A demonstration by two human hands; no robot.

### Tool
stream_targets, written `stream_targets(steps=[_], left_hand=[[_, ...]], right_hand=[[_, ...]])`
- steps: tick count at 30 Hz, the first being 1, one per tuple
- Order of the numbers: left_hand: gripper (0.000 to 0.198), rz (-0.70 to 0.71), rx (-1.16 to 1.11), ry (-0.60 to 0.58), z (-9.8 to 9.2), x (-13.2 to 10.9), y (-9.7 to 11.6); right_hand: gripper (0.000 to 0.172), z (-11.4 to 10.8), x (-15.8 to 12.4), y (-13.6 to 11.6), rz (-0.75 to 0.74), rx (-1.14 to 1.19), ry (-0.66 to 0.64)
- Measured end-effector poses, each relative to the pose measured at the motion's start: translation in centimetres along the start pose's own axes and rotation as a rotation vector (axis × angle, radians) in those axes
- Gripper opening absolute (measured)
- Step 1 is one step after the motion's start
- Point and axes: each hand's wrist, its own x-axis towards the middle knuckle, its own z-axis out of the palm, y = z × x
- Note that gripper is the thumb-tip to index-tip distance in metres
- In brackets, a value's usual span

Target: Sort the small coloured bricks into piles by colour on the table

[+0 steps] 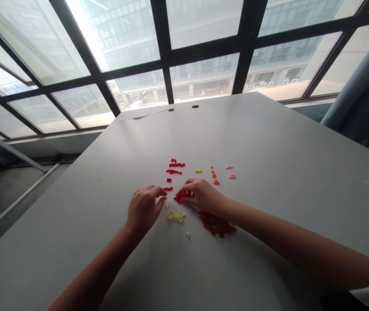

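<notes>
My left hand (145,207) hovers low at the near end of a line of small red pieces. Its thumb and forefinger are slightly apart, with nothing visible between them, close to a short red strip (168,188). My right hand (200,194) has its fingertips and thumb around a little heap of small red toy bricks (179,198); which single piece it grips is too small to tell. Beyond the hands lie more red groups, among them a long red row (176,164) and a jagged red row (173,172).
Cream bricks (175,216) lie nearer me, with one cream piece (187,235) apart. A brown brick pile (217,224) sits partly under my right forearm. Farther off are a yellow strip (198,171), orange pieces (216,182) and pink pieces (231,176) on the white table (268,142).
</notes>
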Motion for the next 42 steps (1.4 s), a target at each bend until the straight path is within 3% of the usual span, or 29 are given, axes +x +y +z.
stream_targets(steps=[4, 10, 18, 23, 25, 32, 42], left_hand=[[0.007, 0.002, 0.004, -0.006, -0.1, 0.0, 0.0], [0.008, -0.016, 0.001, -0.018, 0.1, 0.1, -0.1], [0.008, -0.001, 0.001, -0.004, 0.0, 0.1, -0.1], [0.009, -0.010, -0.014, -0.019, 0.1, 0.1, -0.3], [0.009, -0.006, -0.020, -0.010, 0.2, 0.1, -0.2], [0.008, 0.010, -0.021, 0.005, 0.0, 0.1, 0.1], [0.008, 0.000, 0.003, 0.002, 0.0, 0.0, -0.2]], right_hand=[[0.015, -0.4, 0.1, 0.1, 0.043, 0.017, 0.029], [0.024, -1.1, -0.3, -0.2, 0.133, -0.045, -0.006], [0.023, -1.5, 0.5, -0.6, 0.137, 0.063, 0.111], [0.024, -3.0, -0.4, -0.6, 0.162, -0.010, -0.046], [0.025, -2.8, -0.6, -0.7, 0.173, -0.038, -0.070], [0.022, -1.0, -0.1, -1.2, 0.116, -0.007, 0.054], [0.020, -1.9, -0.9, -1.1, 0.137, -0.069, 0.029]])
